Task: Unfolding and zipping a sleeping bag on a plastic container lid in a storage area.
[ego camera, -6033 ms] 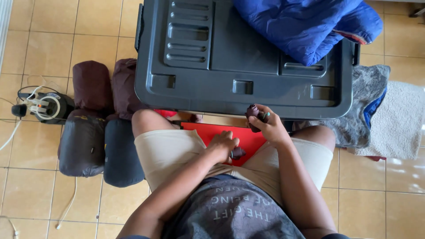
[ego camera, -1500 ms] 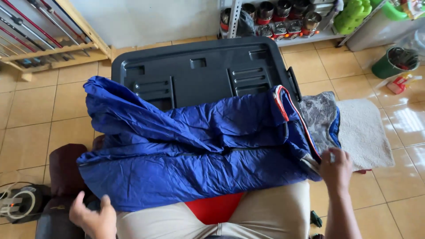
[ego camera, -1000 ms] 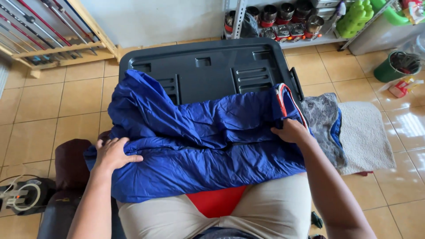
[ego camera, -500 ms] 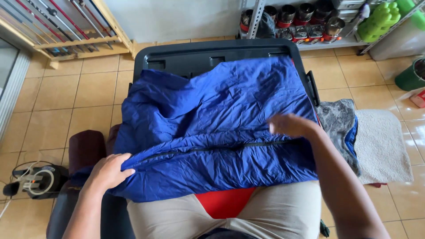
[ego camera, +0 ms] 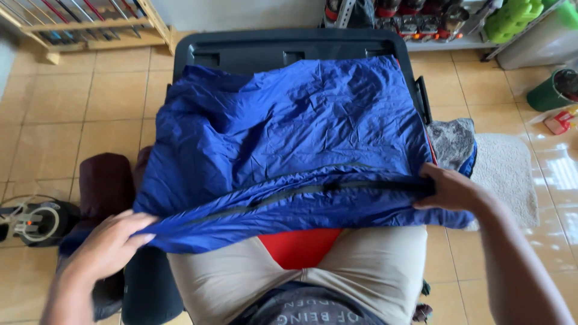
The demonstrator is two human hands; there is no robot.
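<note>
Head view, looking straight down over lap and floor. Blue quilted garment [ego camera: 289, 138] spread wide and flat over a dark plastic bin lid [ego camera: 283, 45], covering most of it, near edge hanging down to the lap. Dark zipper line running left to right along the lower fold. Left hand [ego camera: 105, 247] at the garment's lower left corner, fingers closed over the edge of the fabric, grip clamped on the cloth. Right hand [ego camera: 448, 189] at the lower right end of the zipper fold, fingers curled round and pinching the fabric, grip likewise clamped on the garment. Hands well apart, fabric drawn taut between them.

Below the garment: beige shorts [ego camera: 373, 265] on both thighs, with a red cloth [ego camera: 298, 247] showing between them, and a grey printed shirt [ego camera: 307, 307] at the bottom edge. To the left on the tiled floor [ego camera: 78, 102]: dark maroon rolled bundles [ego camera: 102, 183] just beside the bin, and a small device with coiled cord [ego camera: 36, 219] further left. To the right: grey cloth [ego camera: 451, 141] touching the garment's edge, then a pale mat [ego camera: 509, 174]. Far right: green bucket [ego camera: 551, 90]. Top left: wooden rack [ego camera: 90, 24]. Top right: shelf with containers [ego camera: 433, 18].
</note>
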